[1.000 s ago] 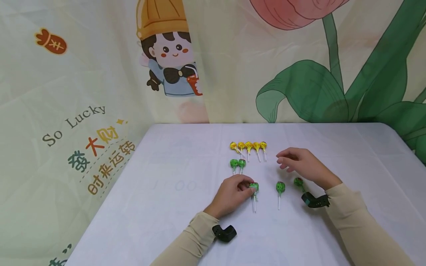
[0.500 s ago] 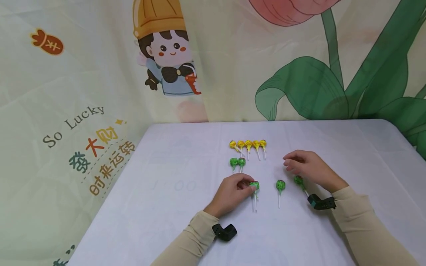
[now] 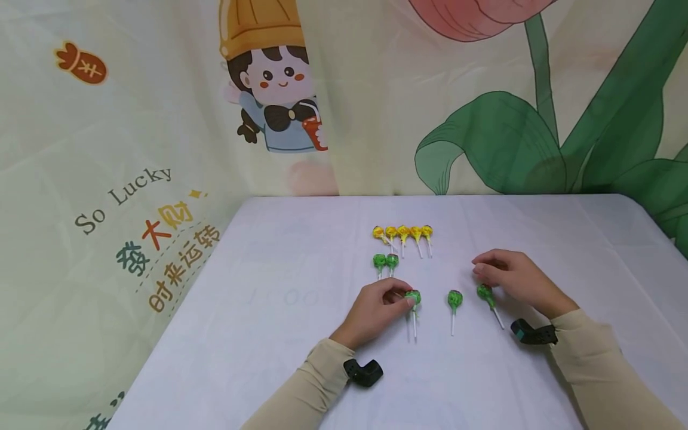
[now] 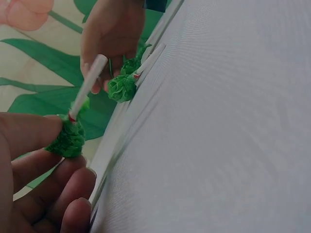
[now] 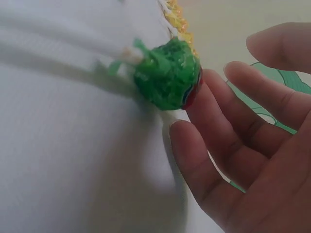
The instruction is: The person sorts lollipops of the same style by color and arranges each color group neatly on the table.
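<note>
In the head view, my left hand pinches a green-wrapped lollipop by its head between thumb and fingers. Its white stick points back toward me, and the left wrist view shows the wrapper between the fingertips. My right hand hovers at the head of another green lollipop, which lies slanted on the table. Seen from the right wrist, those fingers are spread and loosely bent beside the wrapped head, with nothing gripped. Between the two hands lies a third green lollipop.
Several yellow lollipops form a row farther back on the white-covered table. Two green lollipops lie side by side in front of them, just beyond my left hand. A printed cloth backdrop hangs behind the table.
My right hand has moved right and slightly nearer to me, coming to the head of the rightmost green lollipop. The left hand keeps its pinch, almost unmoved.
</note>
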Demonstrator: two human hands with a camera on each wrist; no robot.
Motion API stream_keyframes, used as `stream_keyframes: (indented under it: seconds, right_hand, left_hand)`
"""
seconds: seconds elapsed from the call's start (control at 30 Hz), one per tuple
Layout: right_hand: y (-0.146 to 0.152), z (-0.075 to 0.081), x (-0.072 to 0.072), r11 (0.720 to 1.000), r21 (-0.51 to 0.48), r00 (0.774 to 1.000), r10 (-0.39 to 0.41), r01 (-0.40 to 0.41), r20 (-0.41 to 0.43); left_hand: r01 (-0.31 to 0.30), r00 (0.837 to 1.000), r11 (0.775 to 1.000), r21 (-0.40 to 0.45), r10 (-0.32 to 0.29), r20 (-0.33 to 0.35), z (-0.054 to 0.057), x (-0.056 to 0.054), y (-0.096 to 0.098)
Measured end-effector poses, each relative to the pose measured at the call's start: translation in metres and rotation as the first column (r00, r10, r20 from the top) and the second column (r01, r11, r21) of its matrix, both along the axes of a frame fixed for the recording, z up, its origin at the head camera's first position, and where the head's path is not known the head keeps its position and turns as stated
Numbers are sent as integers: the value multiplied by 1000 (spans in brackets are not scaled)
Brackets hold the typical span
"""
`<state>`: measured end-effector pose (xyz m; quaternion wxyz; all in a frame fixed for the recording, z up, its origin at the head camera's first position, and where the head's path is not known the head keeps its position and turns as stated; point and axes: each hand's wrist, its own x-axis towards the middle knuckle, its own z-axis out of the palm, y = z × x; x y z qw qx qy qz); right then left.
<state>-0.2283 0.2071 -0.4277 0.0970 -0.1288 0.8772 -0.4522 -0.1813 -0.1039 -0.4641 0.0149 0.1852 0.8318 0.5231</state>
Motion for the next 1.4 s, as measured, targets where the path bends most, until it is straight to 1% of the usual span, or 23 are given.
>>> stream_keyframes:
  seconds: [0.2, 0.37, 0.6, 0.77, 0.9, 1.0, 1.2, 1.3, 1.4]
  right_hand:
    - [4, -2, 2, 1000, -4, 1000, 0, 0, -14]
    - [8, -4, 4, 999, 36, 999, -6, 8, -48]
    - [15, -9, 7, 996, 81, 998, -16, 22, -67]
    - [20, -11, 10, 995, 92, 998, -18, 24, -67]
    - [25, -14, 10, 995, 99, 998, 2, 4, -55]
    - [28, -16, 9, 994, 109, 998, 32, -26, -55]
    - [34, -17, 6, 991, 118, 996, 66, -58, -62]
    - [34, -18, 5, 991, 114, 995, 79, -72, -54]
    - [35, -19, 5, 990, 112, 995, 91, -86, -43]
  left_hand:
    - [6, 1000, 1000, 27, -7, 23, 0, 1, -1]
    - [8, 1000, 999, 31, -9, 27, 0, 0, 0]
    - [27, 999, 997, 71, -29, 32, 0, -1, 1]
    - [3, 1000, 997, 77, -5, 24, -1, -2, 1]
    - [-18, 1000, 997, 80, 17, 18, -2, -3, 0]
    - [-26, 1000, 996, 80, 27, -4, -1, -6, 0]
    - [-50, 995, 998, 49, 54, -85, 2, -15, 2]
    - [-59, 993, 998, 21, 61, -99, 2, -16, 1]
    - [-56, 992, 998, -16, 53, -116, 2, -16, -1]
